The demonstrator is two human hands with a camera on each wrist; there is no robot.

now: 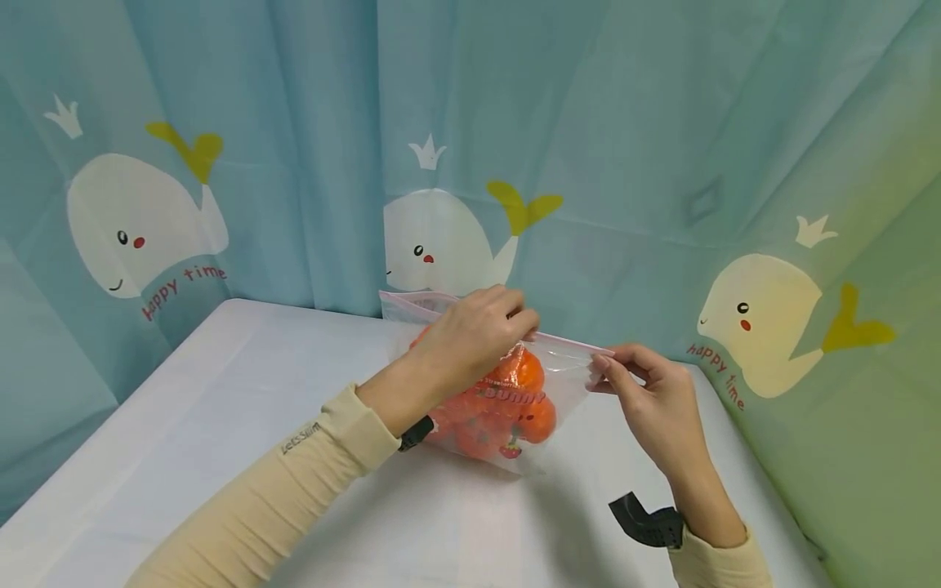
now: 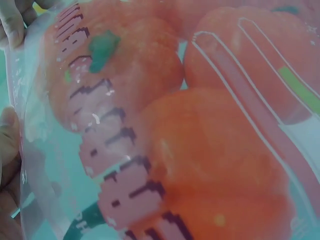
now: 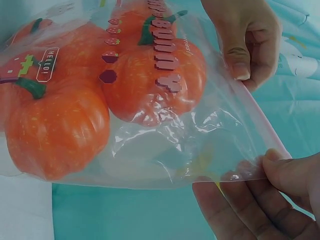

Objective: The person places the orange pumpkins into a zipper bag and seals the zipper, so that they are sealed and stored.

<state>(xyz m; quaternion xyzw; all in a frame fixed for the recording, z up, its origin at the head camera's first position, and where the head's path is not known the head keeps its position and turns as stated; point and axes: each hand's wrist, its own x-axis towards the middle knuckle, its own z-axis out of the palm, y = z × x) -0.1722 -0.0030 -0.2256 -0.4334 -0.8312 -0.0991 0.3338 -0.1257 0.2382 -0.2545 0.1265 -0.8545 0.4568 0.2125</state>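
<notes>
A clear zip bag (image 1: 569,382) with printed pink lettering stands on the table, holding several small orange pumpkins (image 3: 65,127) with green stems. My left hand (image 1: 478,331) pinches the pink zip strip near the middle of the bag's top edge. At the top right corner, my right hand (image 1: 654,400) grips the bag between thumb and fingers. The strip (image 3: 262,122) runs straight between the two hands in the right wrist view. Left of my left hand, the bag's mouth looks parted. Through the plastic, the left wrist view shows pumpkins (image 2: 215,155) up close.
The white table (image 1: 243,392) extends around the bag. Behind it hangs a blue-green curtain (image 1: 625,163) printed with whales, close to the table's back edge. A black strap (image 1: 647,521) is on the right wrist.
</notes>
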